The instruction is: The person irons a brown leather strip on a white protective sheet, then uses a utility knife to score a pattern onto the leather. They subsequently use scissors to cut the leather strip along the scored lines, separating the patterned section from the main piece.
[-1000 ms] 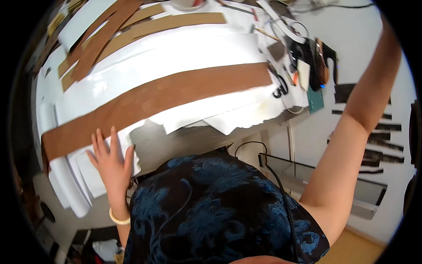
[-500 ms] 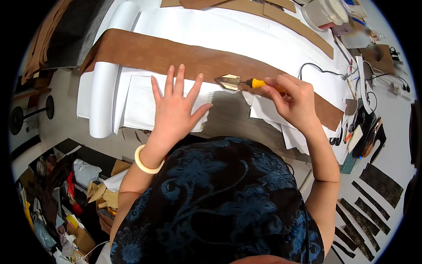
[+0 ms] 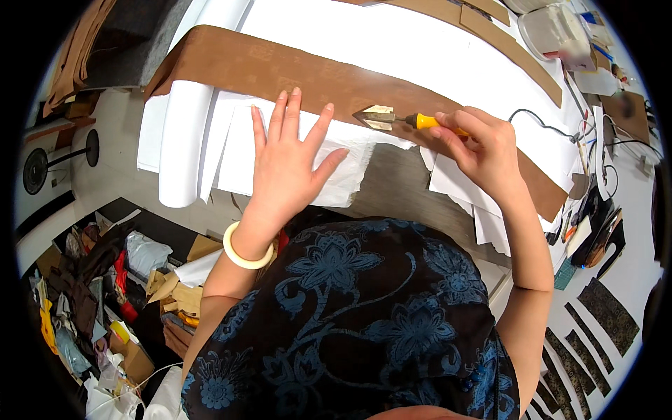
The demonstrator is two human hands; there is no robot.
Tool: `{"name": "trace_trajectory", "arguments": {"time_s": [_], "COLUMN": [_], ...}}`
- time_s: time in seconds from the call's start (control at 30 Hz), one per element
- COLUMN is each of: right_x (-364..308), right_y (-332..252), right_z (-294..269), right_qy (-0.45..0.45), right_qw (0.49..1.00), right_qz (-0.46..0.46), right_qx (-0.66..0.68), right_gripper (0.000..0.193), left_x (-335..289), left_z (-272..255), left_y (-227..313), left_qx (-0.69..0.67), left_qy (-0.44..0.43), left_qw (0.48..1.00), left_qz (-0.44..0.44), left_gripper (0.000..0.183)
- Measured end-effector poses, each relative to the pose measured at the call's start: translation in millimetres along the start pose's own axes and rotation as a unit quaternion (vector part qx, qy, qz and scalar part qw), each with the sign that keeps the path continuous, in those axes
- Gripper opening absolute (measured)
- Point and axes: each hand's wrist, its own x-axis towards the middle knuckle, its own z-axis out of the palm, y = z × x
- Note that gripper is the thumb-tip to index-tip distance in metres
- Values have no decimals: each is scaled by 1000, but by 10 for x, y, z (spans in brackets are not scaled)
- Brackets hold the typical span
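Note:
A long brown leather-like strip [image 3: 273, 63] lies across the white-covered work surface. My left hand [image 3: 288, 164] rests with spread fingers, its fingertips on the strip's near edge and its palm over thin white paper [image 3: 343, 175]. To its right, my right hand [image 3: 486, 147] grips the yellow handle of a tool [image 3: 426, 121] whose arrow-shaped metal head points left. That head lies over the strip near its near edge; whether it touches cannot be told. My right fingers cover part of the handle.
A white paper roll [image 3: 183, 150] stands left of my hand, under the strip. Brown board pieces [image 3: 507, 52] lie at the back. A translucent tub [image 3: 549, 31] and a black cable [image 3: 535, 119] are at the right. Dark patterned strips [image 3: 609, 318] lie lower right; scraps [image 3: 126, 301] lie lower left.
The whole view has shifted. Both my left hand and the tool have slid slightly left along the strip, and the metal head now sits more over the strip. My grip is the same.

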Motion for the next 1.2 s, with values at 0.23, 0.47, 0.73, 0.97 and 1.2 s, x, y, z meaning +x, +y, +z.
{"name": "trace_trajectory", "arguments": {"time_s": [0.23, 0.47, 0.73, 0.97, 1.2], "right_x": [165, 268, 268, 272, 270], "right_y": [7, -44, -67, -71, -81], "right_z": [75, 105, 97, 97, 98], "right_qy": [-5, -21, -31, -30, -28], "right_qw": [999, 999, 999, 999, 999], "right_qz": [-44, -31, -22, -22, -22], "right_qx": [-13, -4, -14, -4, 0], "right_gripper": [18, 18, 18, 19, 19], "left_x": [-38, 35, 256, 386, 280], "left_z": [-7, -144, -191, 35, 97], "left_y": [-126, -455, -579, -792, -787], "left_qx": [3, -24, -221, -328, -271], "left_qy": [13, 121, 244, 293, 290], "left_qw": [1000, 992, 895, 862, 884], "left_qz": [-29, -32, -300, -253, -249], "left_gripper": [80, 52, 30, 12, 15]}}
